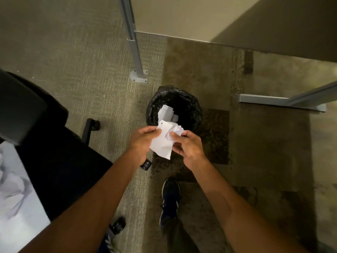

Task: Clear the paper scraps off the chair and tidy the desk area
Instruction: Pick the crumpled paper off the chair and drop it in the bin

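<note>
Both hands hold white paper scraps (163,141) just above the near rim of a round bin (195,106) lined with a black bag. My left hand (142,143) pinches the flat sheet's left edge. My right hand (187,148) grips the crumpled part on the right. More white scraps (166,114) lie inside the bin. The black office chair (45,143) stands at the left, its seat dark and bare where visible.
A grey desk leg (135,57) with a floor plate stands behind the bin, another grey foot (280,102) at the right. The desk top (237,21) overhangs at the top right. My shoe (170,199) is on the carpet. White crumpled material (12,189) shows at the lower left.
</note>
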